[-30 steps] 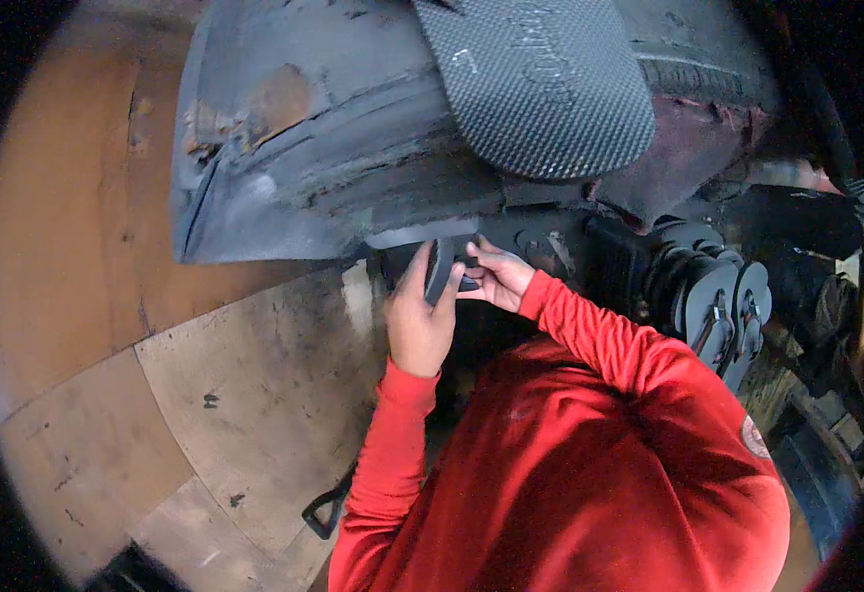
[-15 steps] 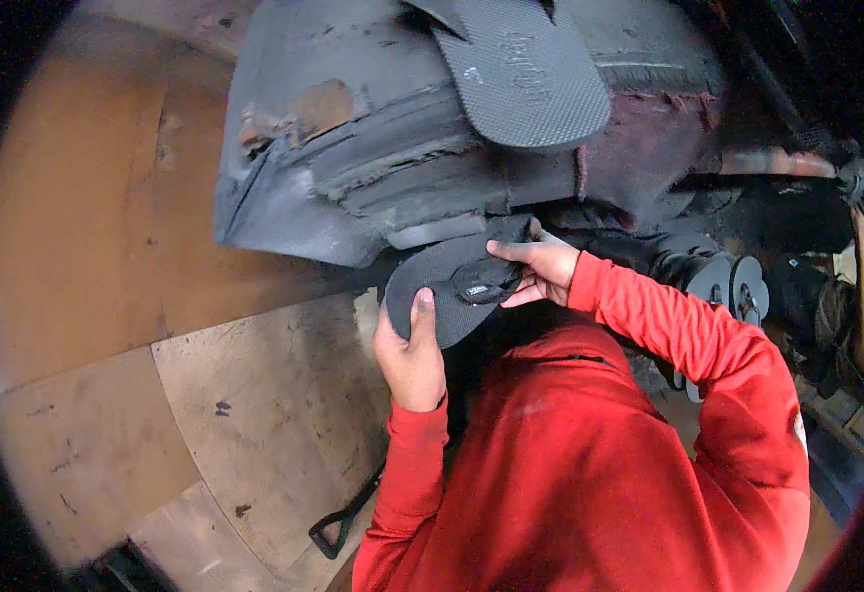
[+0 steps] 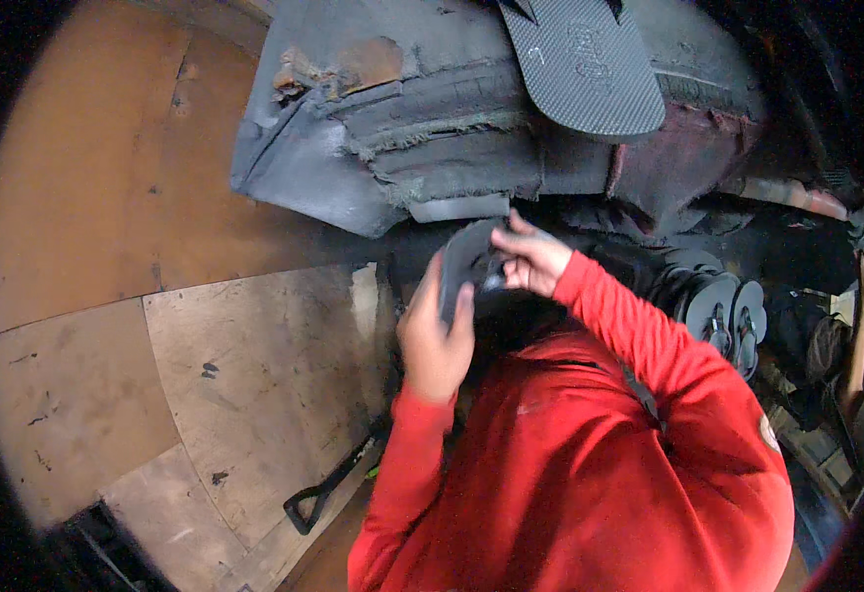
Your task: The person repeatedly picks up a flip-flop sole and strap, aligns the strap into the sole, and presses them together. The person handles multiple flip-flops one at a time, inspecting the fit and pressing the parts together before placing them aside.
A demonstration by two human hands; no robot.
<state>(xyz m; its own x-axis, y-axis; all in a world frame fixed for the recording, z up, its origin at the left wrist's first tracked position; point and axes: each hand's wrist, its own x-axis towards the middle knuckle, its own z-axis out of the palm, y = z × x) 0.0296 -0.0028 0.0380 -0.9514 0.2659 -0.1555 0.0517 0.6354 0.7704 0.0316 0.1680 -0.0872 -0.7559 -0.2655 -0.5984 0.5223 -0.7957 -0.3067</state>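
Observation:
A black rubber sandal sole (image 3: 473,264) is held in front of my chest, tilted on edge. My left hand (image 3: 436,340) grips its near side, thumb and fingers wrapped round the rim. My right hand (image 3: 530,257) pinches the black strap (image 3: 494,281) at the sole's upper face. Both arms wear red sleeves. Above them stands a worn grey padded workbench block (image 3: 373,148), and on top of it lies another black sole (image 3: 585,64), tread side up.
A row of finished black sandals (image 3: 718,306) stands upright to the right. Plywood sheets (image 3: 254,385) cover the surface at left, with a black-handled tool (image 3: 323,488) lying near my left elbow. Cluttered boxes and another person's arm (image 3: 858,326) are at the far right.
The sole has turned from lying flat toward me to standing on edge. My left hand shifted up its side, and my right hand moved onto the strap.

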